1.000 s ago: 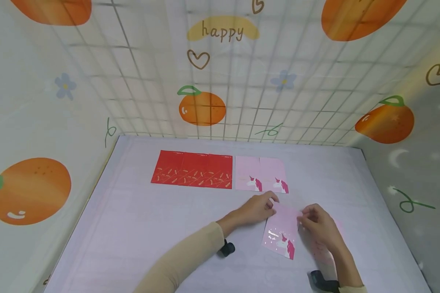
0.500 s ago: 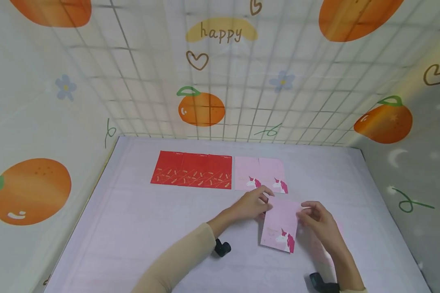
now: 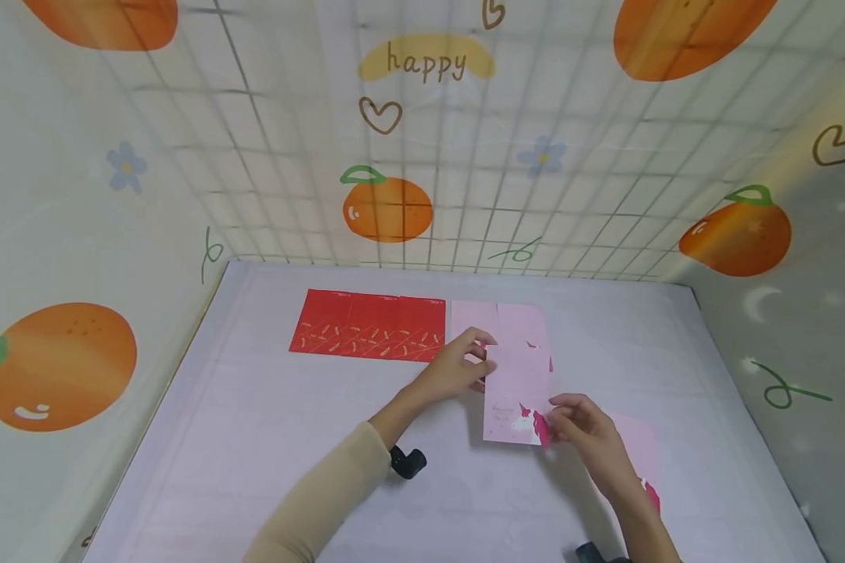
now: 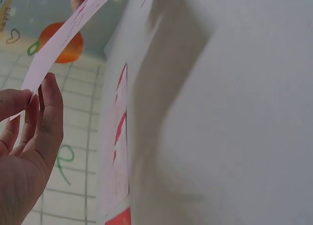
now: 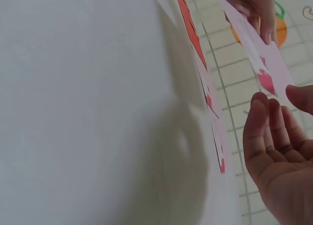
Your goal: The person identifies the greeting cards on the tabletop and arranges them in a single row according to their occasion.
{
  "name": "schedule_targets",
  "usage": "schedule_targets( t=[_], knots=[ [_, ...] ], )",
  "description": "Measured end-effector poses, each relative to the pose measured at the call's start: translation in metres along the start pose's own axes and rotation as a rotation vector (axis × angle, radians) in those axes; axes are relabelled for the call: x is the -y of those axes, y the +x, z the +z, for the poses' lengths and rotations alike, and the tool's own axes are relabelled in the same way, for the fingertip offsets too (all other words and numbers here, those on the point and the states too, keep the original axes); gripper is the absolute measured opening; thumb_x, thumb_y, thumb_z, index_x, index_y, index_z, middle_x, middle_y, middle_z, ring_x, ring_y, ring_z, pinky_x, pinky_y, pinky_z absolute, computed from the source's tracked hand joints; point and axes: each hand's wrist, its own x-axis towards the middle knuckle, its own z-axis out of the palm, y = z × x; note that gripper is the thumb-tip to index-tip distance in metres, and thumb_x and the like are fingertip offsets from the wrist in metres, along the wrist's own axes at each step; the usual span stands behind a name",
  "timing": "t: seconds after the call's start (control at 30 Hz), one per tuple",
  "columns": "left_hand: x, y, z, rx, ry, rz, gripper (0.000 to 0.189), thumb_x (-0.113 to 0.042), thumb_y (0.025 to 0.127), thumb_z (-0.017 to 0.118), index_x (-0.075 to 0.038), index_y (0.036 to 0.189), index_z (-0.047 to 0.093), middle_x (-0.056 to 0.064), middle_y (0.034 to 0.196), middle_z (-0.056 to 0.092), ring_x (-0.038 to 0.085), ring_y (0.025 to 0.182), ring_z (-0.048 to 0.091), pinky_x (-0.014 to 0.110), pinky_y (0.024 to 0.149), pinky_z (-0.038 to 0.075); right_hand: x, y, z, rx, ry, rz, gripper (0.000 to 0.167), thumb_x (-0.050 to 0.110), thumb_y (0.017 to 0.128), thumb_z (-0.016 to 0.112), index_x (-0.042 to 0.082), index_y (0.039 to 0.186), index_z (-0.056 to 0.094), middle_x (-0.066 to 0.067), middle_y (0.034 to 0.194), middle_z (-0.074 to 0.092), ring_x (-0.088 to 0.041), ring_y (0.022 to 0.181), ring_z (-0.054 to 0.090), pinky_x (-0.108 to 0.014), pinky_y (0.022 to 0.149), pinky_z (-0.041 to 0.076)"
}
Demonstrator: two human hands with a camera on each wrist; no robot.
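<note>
A pink paper envelope point(image 3: 517, 387) with a white and magenta unicorn is held up between my hands, raised over the table. My left hand point(image 3: 454, 367) pinches its upper left edge between thumb and fingers. At the lower right edge, beside the unicorn, my right hand point(image 3: 591, 438) pinches it; in the right wrist view the thumb presses that corner of the envelope point(image 5: 266, 63). Behind it lie two matching pink envelopes point(image 3: 523, 322), side by side and partly covered from the head view. Another pink envelope point(image 3: 634, 442) lies to the right, partly hidden by my right hand.
Several red envelopes point(image 3: 366, 324) with gold print form a row left of the pink pair. The white table point(image 3: 253, 469) meets a patterned curtain point(image 3: 394, 156) at the back. Black camera pieces point(image 3: 408, 463) sit at both wrists.
Both hands have moved left and away from me with the pink envelope, which now overlaps the pair behind it. My right hand's grip has moved down its right edge.
</note>
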Motion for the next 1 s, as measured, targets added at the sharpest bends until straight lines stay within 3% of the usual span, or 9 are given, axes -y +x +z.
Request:
schedule_targets(
  t=[0.33, 0.7, 1.0],
  knots=[
    [-0.006, -0.006, -0.013, -0.060, 0.008, -0.010, 0.036, -0.014, 0.094, 0.071, -0.021, 0.125, 0.054, 0.005, 0.108, 0.059, 0.018, 0.087, 0.069, 0.032, 0.068, 0.060, 0.000, 0.000, 0.016, 0.022, 0.036, -0.001, 0.036, 0.020, 0.096, 0.069, 0.001, 0.126, 0.058, -0.022, 0.103, 0.062, -0.024, 0.088, 0.066, -0.032, 0.079, 0.059],
    [-0.004, -0.010, -0.013, -0.074, 0.018, -0.025, 0.039, -0.014, 0.094, 0.071, -0.014, 0.129, 0.055, 0.006, 0.107, 0.059, 0.018, 0.085, 0.070, 0.032, 0.068, 0.060, -0.001, 0.003, 0.022, 0.039, 0.031, -0.007, 0.034, 0.016, 0.096, 0.069, -0.001, 0.123, 0.057, -0.021, 0.100, 0.063, -0.027, 0.084, 0.066, -0.031, 0.080, 0.058],
    [-0.003, -0.010, -0.014, -0.071, -0.003, -0.027, 0.035, -0.013, 0.094, 0.070, -0.018, 0.126, 0.055, 0.007, 0.106, 0.059, 0.019, 0.081, 0.071, 0.032, 0.067, 0.060, -0.002, 0.004, 0.023, 0.033, 0.018, -0.009, 0.030, 0.013, 0.097, 0.067, -0.001, 0.122, 0.057, -0.020, 0.098, 0.064, -0.025, 0.082, 0.065, -0.031, 0.077, 0.058]
  ],
)
